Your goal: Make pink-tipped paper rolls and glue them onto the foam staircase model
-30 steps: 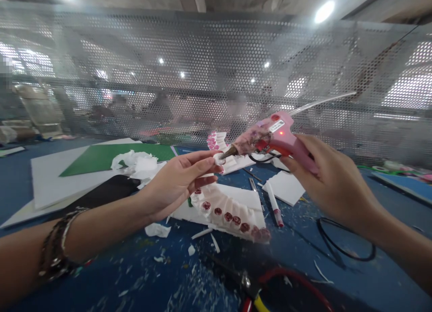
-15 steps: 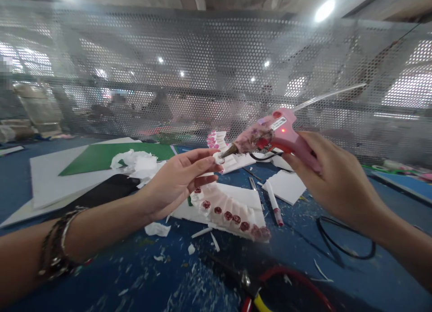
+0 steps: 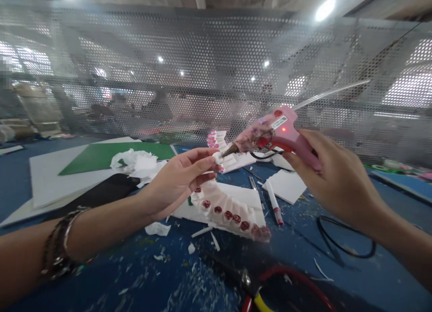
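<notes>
One slip could burn us: our left hand (image 3: 178, 177) pinches a white scrap (image 3: 217, 156) beside the glue gun (image 3: 283, 128) our right hand (image 3: 337, 179) grips.

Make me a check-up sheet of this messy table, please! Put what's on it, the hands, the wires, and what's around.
Surface: blue table, speckled with pale marks.
Things in hand: pink glue gun, red light lit, nozzle at a small white piece; contact is hard to tell.
Nearby work: pleated white strip with dark red spots.
Clutter: scissors, crumpled white paper, paper scraps.
Hands: left hand pinches the white piece; right hand grips the glue gun.
Cables: black cable, looped on the table near the right hand.
Surroundings: perforated screen behind the table; lights overhead.
</notes>
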